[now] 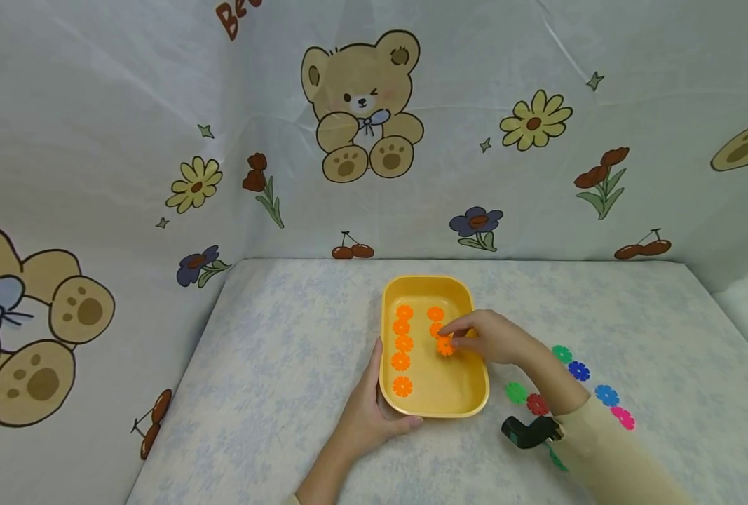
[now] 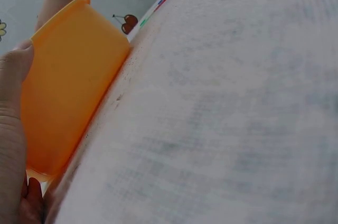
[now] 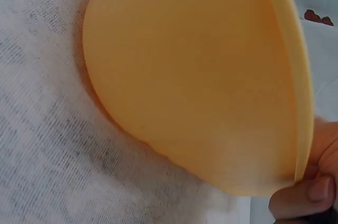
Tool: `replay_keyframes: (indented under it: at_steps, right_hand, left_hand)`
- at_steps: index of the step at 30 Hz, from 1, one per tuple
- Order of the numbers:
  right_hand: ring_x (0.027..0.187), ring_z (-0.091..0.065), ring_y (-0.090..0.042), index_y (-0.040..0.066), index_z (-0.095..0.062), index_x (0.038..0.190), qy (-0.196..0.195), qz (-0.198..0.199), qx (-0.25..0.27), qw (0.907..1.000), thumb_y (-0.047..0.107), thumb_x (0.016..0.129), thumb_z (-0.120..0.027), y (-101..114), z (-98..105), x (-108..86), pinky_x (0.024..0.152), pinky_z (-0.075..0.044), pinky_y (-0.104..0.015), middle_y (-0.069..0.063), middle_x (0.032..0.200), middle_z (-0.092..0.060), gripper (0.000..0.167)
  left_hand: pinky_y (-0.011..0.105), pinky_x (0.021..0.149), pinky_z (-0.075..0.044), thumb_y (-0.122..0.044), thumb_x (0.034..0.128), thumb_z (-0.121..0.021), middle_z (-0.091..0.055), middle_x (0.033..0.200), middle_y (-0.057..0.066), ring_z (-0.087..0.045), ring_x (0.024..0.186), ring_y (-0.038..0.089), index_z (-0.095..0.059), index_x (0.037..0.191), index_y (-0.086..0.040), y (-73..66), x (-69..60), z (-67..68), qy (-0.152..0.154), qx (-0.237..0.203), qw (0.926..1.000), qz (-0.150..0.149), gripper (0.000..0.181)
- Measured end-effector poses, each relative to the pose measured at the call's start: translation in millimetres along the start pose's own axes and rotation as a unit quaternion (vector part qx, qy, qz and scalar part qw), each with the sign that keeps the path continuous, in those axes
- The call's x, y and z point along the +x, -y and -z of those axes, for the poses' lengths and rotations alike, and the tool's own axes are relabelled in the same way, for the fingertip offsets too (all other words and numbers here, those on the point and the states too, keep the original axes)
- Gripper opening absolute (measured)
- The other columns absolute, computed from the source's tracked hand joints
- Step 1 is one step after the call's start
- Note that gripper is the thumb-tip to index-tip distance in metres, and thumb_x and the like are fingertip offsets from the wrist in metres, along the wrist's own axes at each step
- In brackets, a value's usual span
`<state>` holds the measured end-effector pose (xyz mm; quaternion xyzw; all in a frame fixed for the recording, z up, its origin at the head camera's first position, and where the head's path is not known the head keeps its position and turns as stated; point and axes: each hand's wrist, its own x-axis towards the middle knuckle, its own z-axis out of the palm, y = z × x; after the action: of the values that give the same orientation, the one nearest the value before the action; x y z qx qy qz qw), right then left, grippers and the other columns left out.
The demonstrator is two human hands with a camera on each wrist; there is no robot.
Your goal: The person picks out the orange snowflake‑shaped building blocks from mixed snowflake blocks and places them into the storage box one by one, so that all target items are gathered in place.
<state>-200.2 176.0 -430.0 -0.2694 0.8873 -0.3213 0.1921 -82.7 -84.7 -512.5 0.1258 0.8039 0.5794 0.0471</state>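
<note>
A yellow rectangular tray [image 1: 452,389] with rounded corners sits on the table. My left hand [image 1: 369,414] holds its near left corner, thumb along the near side and fingers against the left wall. Reaching over the right rim, my right hand [image 1: 484,337] pinches an orange flower-shaped disc [image 1: 446,346] between thumb and finger. Two more orange discs [image 1: 435,313] lie just beyond it. Along the tray's left side runs a column of several orange discs [image 1: 401,361]. The left wrist view shows the tray's outer wall [image 2: 74,81]; in the right wrist view its wall [image 3: 195,76] fills the middle.
Right of the tray lie loose flower discs: green [image 1: 516,393], red [image 1: 538,404], dark blue [image 1: 578,371], light blue [image 1: 607,395] and pink [image 1: 622,418]. Some are close to my right forearm, which bears a black wrist device [image 1: 528,432]. A printed curtain [image 1: 437,210] hangs behind the table.
</note>
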Motion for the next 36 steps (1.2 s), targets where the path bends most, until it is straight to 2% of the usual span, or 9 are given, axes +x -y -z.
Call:
replay_keyframes:
  at_steps: [4, 7, 10, 15, 19, 28, 33, 36]
  right_hand:
    - [0.099, -0.069, -0.017, 0.014, -0.078, 0.109, 0.004, -0.036, -0.025, 0.9990, 0.010, 0.091, -0.070, 5.5, -3.9, 6.1, 0.088, -0.058, -0.036, -0.001, 0.110, -0.076, 0.020]
    - [0.089, -0.066, -0.013, 0.017, -0.079, 0.107, 0.006, -0.081, -0.044, 0.9957, 0.010, 0.090, -0.072, 9.5, -7.0, 9.2, 0.082, -0.058, -0.031, 0.001, 0.108, -0.076, 0.020]
    - [0.079, -0.061, -0.011, 0.018, -0.080, 0.106, 0.003, -0.104, -0.071, 0.9920, 0.011, 0.089, -0.074, 12.5, -10.2, 10.3, 0.073, -0.056, -0.026, 0.001, 0.105, -0.076, 0.020]
    - [0.068, -0.056, -0.010, 0.016, -0.080, 0.105, -0.010, -0.104, -0.098, 0.9896, 0.013, 0.087, -0.076, 16.1, -13.2, 10.4, 0.062, -0.050, -0.024, 0.002, 0.098, -0.076, 0.019]
    - [0.064, -0.055, -0.009, 0.015, -0.081, 0.103, -0.027, -0.109, -0.109, 0.9877, 0.014, 0.087, -0.076, 17.9, -15.4, 10.9, 0.058, -0.047, -0.024, 0.002, 0.094, -0.077, 0.017]
    - [0.061, -0.054, -0.011, 0.015, -0.080, 0.104, -0.060, -0.143, -0.110, 0.9817, 0.018, 0.086, -0.078, 18.2, -21.9, 12.3, 0.055, -0.044, -0.025, 0.004, 0.088, -0.077, 0.019]
    - [0.068, -0.058, -0.011, 0.015, -0.080, 0.106, -0.061, -0.141, -0.118, 0.9811, 0.024, 0.088, -0.076, 20.1, -20.0, 10.3, 0.060, -0.048, -0.025, 0.001, 0.096, -0.077, 0.020]
    - [0.083, -0.066, -0.016, 0.016, -0.079, 0.110, -0.069, -0.114, -0.134, 0.9820, 0.027, 0.091, -0.072, 21.9, -15.1, 4.4, 0.073, -0.056, -0.032, -0.001, 0.105, -0.076, 0.022]
  left_hand:
    - [0.036, 0.121, -0.025, -0.042, 0.0740, -0.087, -0.007, 0.167, -0.009, -0.019, 0.152, 0.010, 0.004, 0.161, -0.028, -0.1, 0.3, 0.0, 0.002, -0.011, 0.9999, 0.012, 0.126]
    - [0.032, 0.121, -0.024, -0.042, 0.0736, -0.087, -0.008, 0.167, -0.010, -0.020, 0.151, 0.008, 0.004, 0.161, -0.029, 0.0, 0.6, -0.3, 0.003, -0.017, 0.9997, 0.015, 0.127]
    - [0.032, 0.120, -0.025, -0.042, 0.0739, -0.087, -0.008, 0.168, -0.008, -0.021, 0.152, 0.011, 0.004, 0.161, -0.028, 0.1, 0.4, -0.5, 0.002, -0.016, 0.9998, 0.011, 0.126]
    - [0.039, 0.121, -0.027, -0.042, 0.0743, -0.087, -0.008, 0.168, -0.006, -0.021, 0.152, 0.016, 0.004, 0.161, -0.027, -0.9, 0.1, 0.0, 0.002, -0.010, 0.9999, 0.010, 0.126]
    - [0.044, 0.120, -0.026, -0.044, 0.0741, -0.086, -0.007, 0.167, -0.006, -0.021, 0.152, 0.019, 0.005, 0.161, -0.026, -1.9, -0.2, 0.4, 0.002, -0.002, 1.0000, 0.008, 0.127]
    - [0.043, 0.121, -0.024, -0.043, 0.0729, -0.087, -0.006, 0.167, -0.012, -0.018, 0.153, 0.013, 0.004, 0.160, -0.030, -0.7, 1.0, -0.3, 0.003, -0.011, 0.9998, 0.016, 0.127]
    - [0.042, 0.121, -0.024, -0.042, 0.0740, -0.087, -0.006, 0.167, -0.008, -0.018, 0.153, 0.016, 0.005, 0.161, -0.028, 0.0, 0.8, -0.6, 0.004, -0.013, 0.9999, 0.009, 0.127]
    - [0.043, 0.121, -0.024, -0.044, 0.0737, -0.087, -0.006, 0.167, -0.008, -0.019, 0.153, 0.017, 0.005, 0.161, -0.027, -0.1, 0.7, -1.1, 0.000, -0.007, 1.0000, 0.006, 0.127]
